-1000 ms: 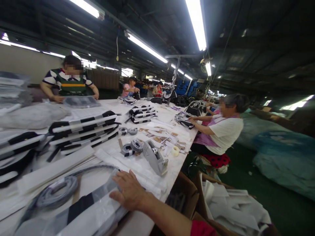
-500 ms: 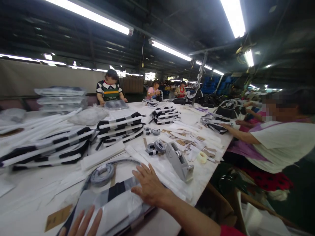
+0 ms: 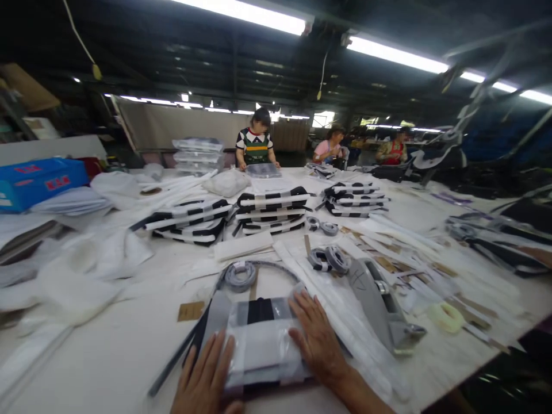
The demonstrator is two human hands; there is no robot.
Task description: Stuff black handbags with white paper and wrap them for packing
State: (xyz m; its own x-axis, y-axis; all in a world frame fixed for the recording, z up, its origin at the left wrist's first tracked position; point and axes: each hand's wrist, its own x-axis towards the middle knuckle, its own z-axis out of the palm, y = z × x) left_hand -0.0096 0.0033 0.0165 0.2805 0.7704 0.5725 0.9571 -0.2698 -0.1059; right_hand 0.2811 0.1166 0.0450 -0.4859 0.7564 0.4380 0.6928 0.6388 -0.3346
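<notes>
A bag in black, grey and white stripes (image 3: 261,310) lies flat in front of me, with clear plastic wrap (image 3: 263,348) over its middle. My left hand (image 3: 207,371) rests on its left side, fingers stretched out. On the right side of the wrap lies my right hand (image 3: 317,336), its fingers also extended. From the bag's far edge a grey strap (image 3: 276,265) curves in a loop. Inside that loop sits a coiled grey strap (image 3: 240,276). A brown cardboard tag (image 3: 190,311) is on the table left of the bag.
A grey tape dispenser (image 3: 379,305) stands to the right, near more coiled straps (image 3: 337,260) and a pale tape roll (image 3: 446,317). Stacks of striped bags (image 3: 273,211) lie farther back. White wrapping (image 3: 73,270) covers the left, before a blue box (image 3: 43,183). A co-worker (image 3: 255,144) stands across the table.
The view has swung left, bringing the blue box into sight. My left hand has come down onto the bag's left side. My right hand stays on the wrap, fingers spread.
</notes>
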